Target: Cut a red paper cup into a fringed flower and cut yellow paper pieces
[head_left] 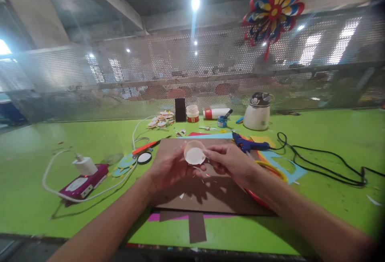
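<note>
Over the brown board (168,200) I hold a small, shallow round piece (195,155), white inside with a tan upper rim; it looks like the bottom of a paper cup. My left hand (171,165) cups it from the left, its fingers partly behind and below it. My right hand (228,158) pinches the right edge between thumb and forefinger. Little white paper scraps (182,195) lie on the board below the hands. A blue glue gun (251,143) rests just beyond my right hand.
On the green table (99,218), a purple power strip (84,183) with a white charger (86,166) is at left. An orange cutter (144,148) lies near a round white-topped lid (144,157). Behind stand a phone (180,110), paint jar (222,122) and white bottle (257,113). Black cord (327,149) winds right.
</note>
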Demonstrator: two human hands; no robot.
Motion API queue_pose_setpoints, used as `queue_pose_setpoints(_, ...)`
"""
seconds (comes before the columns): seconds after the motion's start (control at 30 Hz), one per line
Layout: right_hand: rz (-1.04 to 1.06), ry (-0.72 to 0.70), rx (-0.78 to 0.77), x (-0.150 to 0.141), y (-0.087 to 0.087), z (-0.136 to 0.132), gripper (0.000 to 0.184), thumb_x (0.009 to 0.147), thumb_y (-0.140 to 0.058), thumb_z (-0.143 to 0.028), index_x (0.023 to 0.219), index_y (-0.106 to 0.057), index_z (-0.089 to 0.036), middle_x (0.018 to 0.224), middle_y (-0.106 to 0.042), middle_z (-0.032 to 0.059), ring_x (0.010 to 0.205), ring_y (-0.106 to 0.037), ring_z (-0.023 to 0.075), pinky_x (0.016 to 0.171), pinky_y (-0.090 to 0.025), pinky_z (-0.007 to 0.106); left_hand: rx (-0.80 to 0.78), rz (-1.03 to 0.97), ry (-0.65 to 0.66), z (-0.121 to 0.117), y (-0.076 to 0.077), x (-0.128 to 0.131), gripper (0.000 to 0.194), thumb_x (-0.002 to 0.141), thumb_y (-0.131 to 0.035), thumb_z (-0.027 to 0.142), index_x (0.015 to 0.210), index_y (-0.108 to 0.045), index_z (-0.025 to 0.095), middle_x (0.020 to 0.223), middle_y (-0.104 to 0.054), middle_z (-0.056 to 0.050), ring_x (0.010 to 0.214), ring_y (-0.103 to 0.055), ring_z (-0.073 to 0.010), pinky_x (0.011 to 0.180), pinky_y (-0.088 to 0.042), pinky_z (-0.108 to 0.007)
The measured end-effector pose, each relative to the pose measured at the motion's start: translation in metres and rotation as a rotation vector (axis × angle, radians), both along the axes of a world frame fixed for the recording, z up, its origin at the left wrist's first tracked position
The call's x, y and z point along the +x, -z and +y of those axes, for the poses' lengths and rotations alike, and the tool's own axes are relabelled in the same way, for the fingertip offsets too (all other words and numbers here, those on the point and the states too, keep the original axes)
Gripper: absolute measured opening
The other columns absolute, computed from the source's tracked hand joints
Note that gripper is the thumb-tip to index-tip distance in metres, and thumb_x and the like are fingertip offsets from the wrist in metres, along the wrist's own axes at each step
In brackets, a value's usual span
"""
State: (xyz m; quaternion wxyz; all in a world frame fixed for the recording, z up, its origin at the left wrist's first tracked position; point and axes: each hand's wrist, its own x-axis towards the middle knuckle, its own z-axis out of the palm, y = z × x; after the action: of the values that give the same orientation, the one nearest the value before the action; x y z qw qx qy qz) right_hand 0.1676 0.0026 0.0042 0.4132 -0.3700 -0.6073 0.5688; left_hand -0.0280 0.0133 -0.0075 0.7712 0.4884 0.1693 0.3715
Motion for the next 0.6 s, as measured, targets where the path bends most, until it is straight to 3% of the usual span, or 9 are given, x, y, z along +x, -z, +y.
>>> queue_pose_setpoints(0.27,-0.095,0.082,0.105,0.002,0.003,0.003,0.049,0.074,-0.065,-0.065,0.073,-0.062,-0.017,0.055,-0.048,-0.0064,0.047,-0.037,0.0062,0.048,-0.028,0.024,-0.083,-0.051,-0.073,0.000,-0.003,-0.001,0.041,0.096,-0.047,0.045,0.112,-0.065,0.011,0.094,-0.070,-0.013,0.080,-0.067,-0.0214,0.070,-0.052,-0.032)
queue_pose_setpoints(0.47,-0.431,0.244,0.293,0.015,0.005,0.019,0.045,0.091,-0.055,-0.052,0.061,-0.054,-0.018,0.051,-0.045,-0.0087,0.045,-0.042,0.0082,0.049,-0.036,0.024,-0.166,-0.103,-0.188,0.001,-0.007,-0.003,0.034,0.097,-0.046,0.037,0.106,-0.065,0.011,0.090,-0.070,-0.012,0.077,-0.067,-0.0220,0.070,-0.052,-0.032)
queue_pose_setpoints(0.6,-0.727,0.223,0.454,0.034,-0.004,0.014,0.023,0.086,-0.058,-0.036,0.078,-0.069,-0.017,0.072,-0.066,0.0016,0.070,-0.060,0.0172,0.067,-0.045,0.031,-0.189,-0.119,-0.240,0.005,-0.006,-0.007,0.034,0.097,-0.046,0.037,0.110,-0.064,0.011,0.091,-0.069,-0.011,0.076,-0.067,-0.0214,0.069,-0.051,-0.032)
